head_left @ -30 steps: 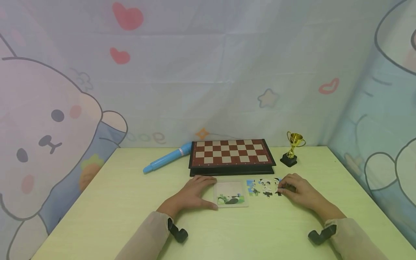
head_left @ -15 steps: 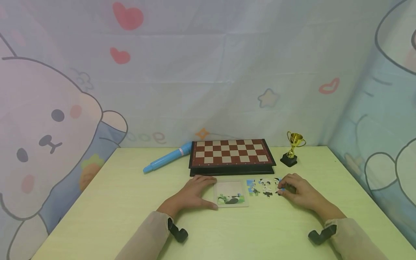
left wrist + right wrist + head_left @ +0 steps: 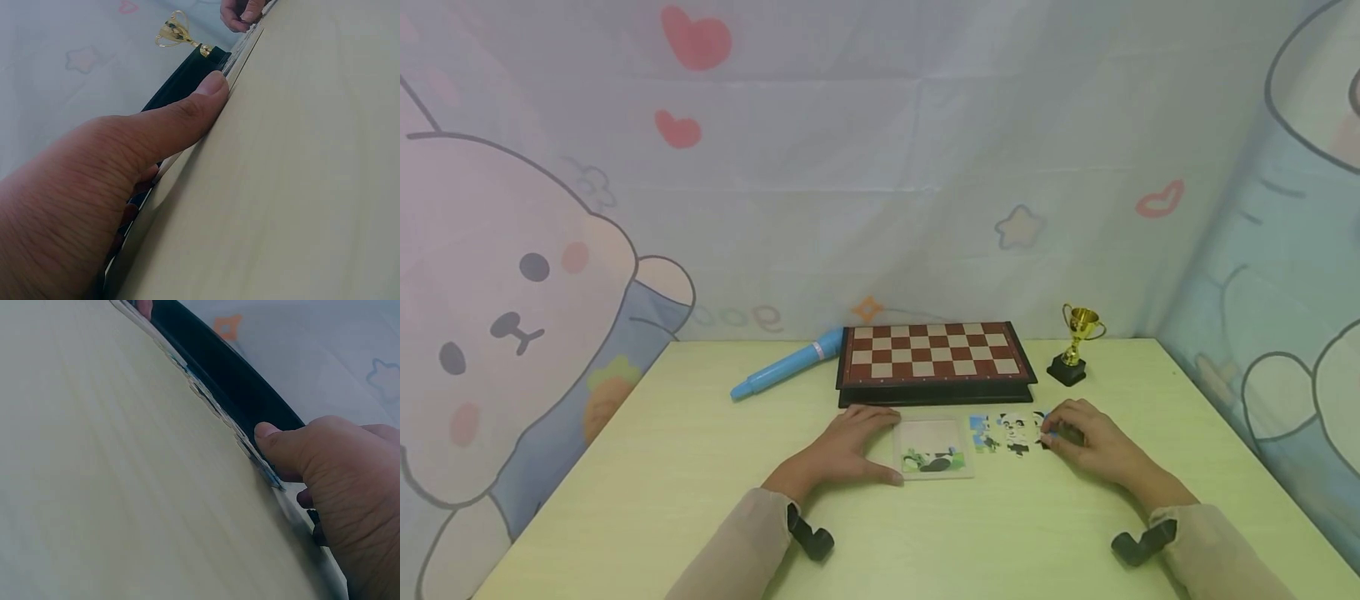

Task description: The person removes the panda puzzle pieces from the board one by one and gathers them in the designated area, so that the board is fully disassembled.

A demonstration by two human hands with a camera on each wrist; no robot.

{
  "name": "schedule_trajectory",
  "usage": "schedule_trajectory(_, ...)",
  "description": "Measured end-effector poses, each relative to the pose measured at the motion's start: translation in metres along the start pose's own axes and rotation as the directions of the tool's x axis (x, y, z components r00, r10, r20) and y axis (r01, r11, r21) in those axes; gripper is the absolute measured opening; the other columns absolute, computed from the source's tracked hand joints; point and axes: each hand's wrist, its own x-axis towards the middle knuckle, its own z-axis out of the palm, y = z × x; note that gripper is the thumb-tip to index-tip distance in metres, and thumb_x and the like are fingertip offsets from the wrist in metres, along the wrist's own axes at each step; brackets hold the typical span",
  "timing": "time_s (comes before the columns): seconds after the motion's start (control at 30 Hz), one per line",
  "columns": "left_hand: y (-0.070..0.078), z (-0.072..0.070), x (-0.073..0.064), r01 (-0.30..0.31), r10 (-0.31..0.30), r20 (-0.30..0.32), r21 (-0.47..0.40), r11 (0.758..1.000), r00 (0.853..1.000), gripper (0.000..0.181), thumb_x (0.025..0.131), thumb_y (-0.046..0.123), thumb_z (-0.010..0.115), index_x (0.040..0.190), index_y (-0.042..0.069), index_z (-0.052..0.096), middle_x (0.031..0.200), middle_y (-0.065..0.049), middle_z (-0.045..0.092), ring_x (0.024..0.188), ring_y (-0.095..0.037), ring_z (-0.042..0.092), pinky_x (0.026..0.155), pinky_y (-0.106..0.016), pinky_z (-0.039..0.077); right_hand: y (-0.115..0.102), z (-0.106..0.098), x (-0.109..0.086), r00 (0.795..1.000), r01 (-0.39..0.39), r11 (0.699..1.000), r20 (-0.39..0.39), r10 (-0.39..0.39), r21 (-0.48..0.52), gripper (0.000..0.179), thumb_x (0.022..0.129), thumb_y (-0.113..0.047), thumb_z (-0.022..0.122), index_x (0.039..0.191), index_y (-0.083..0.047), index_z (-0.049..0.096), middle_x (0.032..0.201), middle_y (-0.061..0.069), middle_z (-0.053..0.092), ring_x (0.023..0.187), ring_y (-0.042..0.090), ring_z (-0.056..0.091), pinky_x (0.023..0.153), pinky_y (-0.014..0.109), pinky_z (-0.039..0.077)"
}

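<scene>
2 hands [image 3: 844, 450] | left [image 3: 112, 181] spread (touching frame [image 3: 936, 476]) | right [image 3: 1093, 443] curled at pieces [image 3: 1015, 425]

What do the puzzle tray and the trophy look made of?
Puzzle tray: probably matte wood, from its pale, dull rim, though plastic isn't ruled out. Trophy: glossy gold cup with bright highlights, metal or metallised plastic; black base, material unclear.

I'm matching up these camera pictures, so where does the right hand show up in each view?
Head: right hand right of centre, below the middle, at the puzzle pieces.
Left wrist: right hand at the top edge, just right of centre, cut off.
Right wrist: right hand large, against the right edge.
Shared landmark: the chessboard, whose dark side shows in all three.
</scene>
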Motion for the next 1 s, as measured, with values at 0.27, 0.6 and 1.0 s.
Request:
schedule_trajectory(0.27, -0.001, 0.001, 0.001, 0.009, -0.009, 0.000, 0.005, 1.000, 1.000, 0.098, 0.072, 0.079, 0.070, 0.151, 0.025, 0.047, 0.154, 0.007, 0.043, 0.139, -0.019, 0.036, 0.115, -0.049, 0.028, -0.004, 0.011, 0.008, 0.998, 0.021, 0.998, -0.063, -0.018, 0.054, 0.023, 0.090, -0.007, 0.076, 0.100, -0.025, 0.067, 0.098, -0.016, 0.062, 0.089, 0.009, 0.053, 0.073, 0.027, 0.045)
schedule_trajectory(0.6, -0.003, 0.004, 0.000, 0.019, -0.019, 0.003, -0.010, 1.000, 1.000, 0.100, 0.071, 0.081, 0.069, 0.151, 0.027, 0.046, 0.154, 0.009, 0.043, 0.140, -0.018, 0.035, 0.116, -0.049, 0.027, -0.052, 0.056, 0.048, 0.982, 0.186, 0.977, -0.027, -0.185, 0.100, 0.016, 0.091, -0.015, 0.075, 0.105, -0.018, 0.068, 0.103, -0.009, 0.062, 0.090, 0.014, 0.051, 0.076, 0.028, 0.044)
schedule_trajectory(1.0, -0.005, 0.003, 0.002, 0.008, -0.008, -0.003, -0.009, 1.000, 1.000, 0.098, 0.072, 0.081, 0.068, 0.150, 0.025, 0.047, 0.153, 0.009, 0.044, 0.138, -0.017, 0.036, 0.114, -0.049, 0.029, -0.112, 0.108, 0.096, 0.960, 0.232, 0.970, 0.147, -0.240, 0.064, 0.020, 0.096, -0.036, 0.069, 0.108, -0.020, 0.070, 0.108, -0.009, 0.064, 0.102, 0.009, 0.054, 0.094, 0.040, 0.046)
